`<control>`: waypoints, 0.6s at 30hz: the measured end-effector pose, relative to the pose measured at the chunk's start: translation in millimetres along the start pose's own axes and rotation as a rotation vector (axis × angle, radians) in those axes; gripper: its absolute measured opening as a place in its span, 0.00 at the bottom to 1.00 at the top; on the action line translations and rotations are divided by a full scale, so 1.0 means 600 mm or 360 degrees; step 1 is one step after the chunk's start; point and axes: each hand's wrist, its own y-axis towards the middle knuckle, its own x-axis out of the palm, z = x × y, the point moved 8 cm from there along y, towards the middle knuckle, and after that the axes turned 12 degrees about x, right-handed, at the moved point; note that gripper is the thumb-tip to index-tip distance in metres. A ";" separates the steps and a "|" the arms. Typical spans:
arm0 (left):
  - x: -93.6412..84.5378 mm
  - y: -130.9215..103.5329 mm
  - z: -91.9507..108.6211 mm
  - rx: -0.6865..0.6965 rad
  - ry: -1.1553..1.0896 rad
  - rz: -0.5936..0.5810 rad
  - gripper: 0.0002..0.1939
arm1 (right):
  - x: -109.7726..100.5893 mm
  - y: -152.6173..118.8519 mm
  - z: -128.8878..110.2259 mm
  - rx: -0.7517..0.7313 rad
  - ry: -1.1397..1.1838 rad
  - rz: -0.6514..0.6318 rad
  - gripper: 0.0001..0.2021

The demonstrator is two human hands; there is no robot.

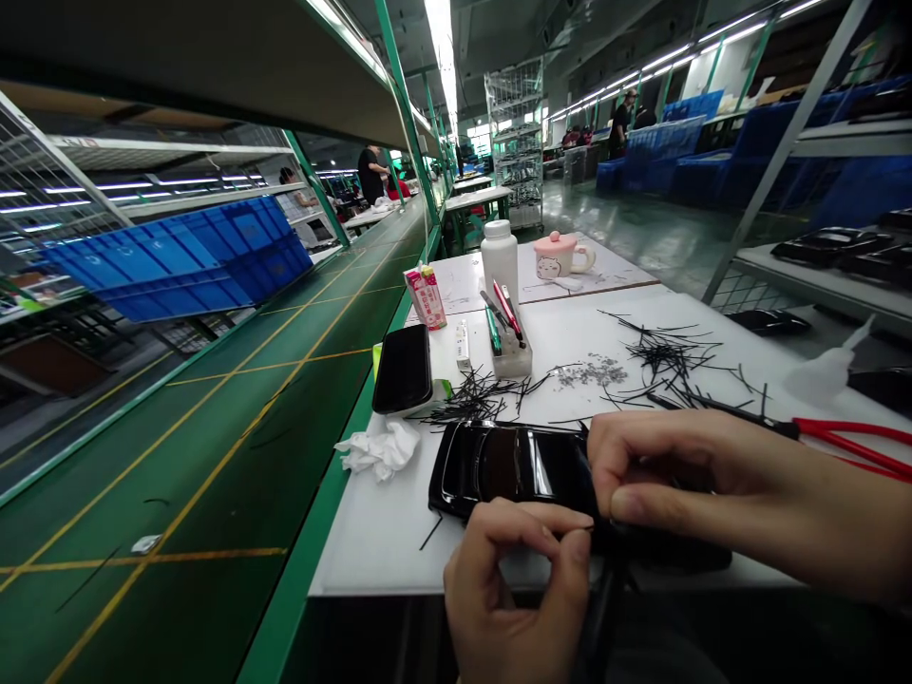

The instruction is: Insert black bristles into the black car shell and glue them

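Note:
A glossy black model car point(523, 461) lies on the white work surface right in front of me, its right part covered by my right hand point(676, 494). That hand is closed, with curled fingers and the thumb pressed in at the car's near side; what it pinches is hidden. Thumb and forefinger of my left hand point(520, 579) come together at the car's near edge, with a tiny dark sliver at their tips that is too small to name. Thin black strips point(474, 397) lie scattered beyond the car. Red-handled pliers point(847, 437) rest behind my right wrist.
Beyond the car are small silvery pieces point(591, 370), a pen holder point(513, 359), a phone point(403, 369), crumpled tissue point(381, 448), a white bottle point(500, 252) and a pink-lidded mug point(560, 258). A green conveyor belt point(235, 456) runs along the left; a rack point(790, 275) stands at right.

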 end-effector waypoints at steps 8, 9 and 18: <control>0.001 -0.002 0.002 -0.0010 0.0086 -0.0010 0.12 | -0.001 -0.004 0.003 -0.0028 0.0037 0.0046 0.17; 0.001 -0.002 0.002 -0.0024 0.0103 -0.0007 0.11 | 0.000 -0.004 0.002 -0.0029 0.0035 0.0040 0.17; 0.006 -0.008 -0.003 -0.0117 -0.0022 0.0018 0.12 | 0.008 -0.007 0.003 0.0063 -0.0028 -0.0068 0.16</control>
